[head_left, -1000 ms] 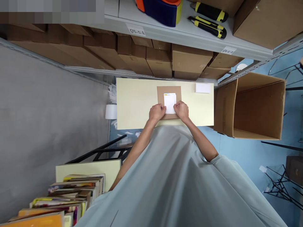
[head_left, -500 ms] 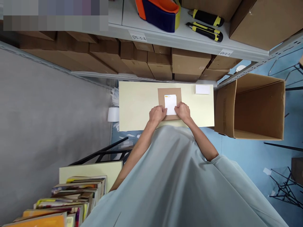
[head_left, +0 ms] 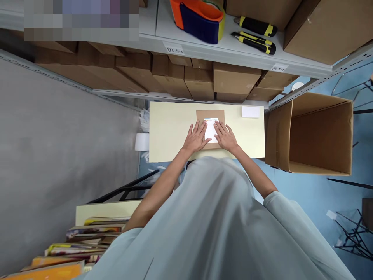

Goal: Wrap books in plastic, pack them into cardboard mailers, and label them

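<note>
A white paper label (head_left: 211, 134) lies on a flat brown cardboard piece or parcel (head_left: 201, 114); I cannot tell which. My left hand (head_left: 196, 137) rests flat over the label's left side, fingers spread. On the other side my right hand (head_left: 225, 136) lies flat across the label's right edge, its fingers stretched out. Both palms partly cover the label and the cardboard. Underneath is a pale yellow tabletop (head_left: 169, 132).
A small white stack or box (head_left: 250, 112) sits at the table's back right. An open carton (head_left: 278, 136) stands right of the table. Above hangs a shelf holding a tape dispenser (head_left: 199, 21) and utility knives (head_left: 255, 42). Books (head_left: 84, 241) are piled at lower left.
My hands have gone from curled at the label's lower corners to flat and spread over its sides. The view has shifted slightly.
</note>
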`<move>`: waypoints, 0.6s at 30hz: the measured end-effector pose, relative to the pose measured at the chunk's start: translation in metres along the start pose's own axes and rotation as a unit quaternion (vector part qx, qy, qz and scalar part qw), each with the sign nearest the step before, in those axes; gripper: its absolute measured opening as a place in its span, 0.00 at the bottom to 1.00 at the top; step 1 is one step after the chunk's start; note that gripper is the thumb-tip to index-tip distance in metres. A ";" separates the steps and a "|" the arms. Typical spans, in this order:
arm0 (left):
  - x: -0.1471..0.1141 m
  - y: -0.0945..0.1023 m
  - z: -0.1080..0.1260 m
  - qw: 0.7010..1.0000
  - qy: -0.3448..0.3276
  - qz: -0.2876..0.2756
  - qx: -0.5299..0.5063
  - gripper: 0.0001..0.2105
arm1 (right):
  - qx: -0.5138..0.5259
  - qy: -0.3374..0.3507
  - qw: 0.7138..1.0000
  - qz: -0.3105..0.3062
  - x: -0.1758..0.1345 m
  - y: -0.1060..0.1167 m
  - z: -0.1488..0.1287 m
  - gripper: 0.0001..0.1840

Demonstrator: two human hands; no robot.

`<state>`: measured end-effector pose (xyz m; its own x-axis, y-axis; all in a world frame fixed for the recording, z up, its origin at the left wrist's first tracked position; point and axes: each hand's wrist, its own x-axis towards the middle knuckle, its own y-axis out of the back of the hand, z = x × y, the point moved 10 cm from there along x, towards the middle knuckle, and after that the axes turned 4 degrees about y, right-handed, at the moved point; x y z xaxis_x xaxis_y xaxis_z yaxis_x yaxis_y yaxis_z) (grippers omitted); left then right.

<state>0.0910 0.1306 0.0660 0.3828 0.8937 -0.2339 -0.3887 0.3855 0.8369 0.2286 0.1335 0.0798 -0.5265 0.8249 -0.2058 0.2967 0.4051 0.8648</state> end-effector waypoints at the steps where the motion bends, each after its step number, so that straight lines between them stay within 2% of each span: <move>1: 0.000 0.002 -0.003 1.000 -0.002 -0.004 0.001 0.42 | 0.003 -0.002 1.000 0.000 0.002 0.002 0.001 0.35; 7: 0.015 0.015 -0.003 1.000 0.021 0.000 0.012 0.36 | -0.001 -0.032 0.999 0.012 0.018 0.009 -0.003 0.35; 12: 0.027 0.018 0.005 0.997 0.071 0.015 0.017 0.34 | -0.005 -0.043 0.999 0.022 0.001 0.000 -0.010 0.37; 15: 0.019 0.013 0.011 0.997 0.064 0.029 0.012 0.34 | -0.019 -0.043 0.999 0.028 -0.011 -0.007 -0.009 0.38; 18: 0.001 0.005 0.017 0.999 0.027 0.034 0.019 0.35 | -0.029 -0.047 0.998 0.029 -0.009 -0.010 -0.004 0.37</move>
<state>0.1040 0.1292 0.0780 0.3098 0.9292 -0.2015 -0.3797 0.3152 0.8698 0.2277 0.1209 0.0749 -0.4325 0.8805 -0.1942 0.2759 0.3343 0.9012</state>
